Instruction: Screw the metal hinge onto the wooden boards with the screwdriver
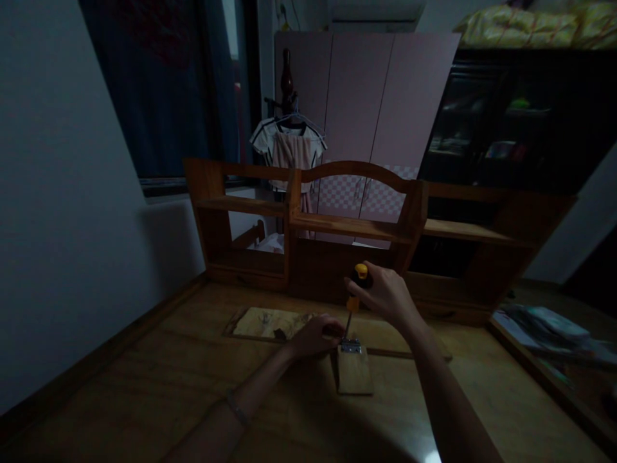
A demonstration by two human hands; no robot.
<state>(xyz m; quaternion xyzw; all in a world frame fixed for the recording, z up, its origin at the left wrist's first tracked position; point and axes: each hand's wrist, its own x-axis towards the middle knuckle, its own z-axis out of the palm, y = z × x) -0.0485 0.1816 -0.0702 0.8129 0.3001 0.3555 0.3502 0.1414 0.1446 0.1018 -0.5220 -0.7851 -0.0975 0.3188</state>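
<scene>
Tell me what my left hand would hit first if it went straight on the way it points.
Probably the screwdriver shaft, right beside your left hand; whether they already touch is unclear.

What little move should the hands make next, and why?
Maybe a small, gentle turn of the screwdriver: the right hand holds it upright, its tip seems to be at the metal piece on the small board, and the left hand is close by.

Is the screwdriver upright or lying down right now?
Near upright: in the right hand's grip, the screwdriver has its yellow-and-black handle on top and its shaft running down, slightly slanted, to the metal hinge.
</scene>
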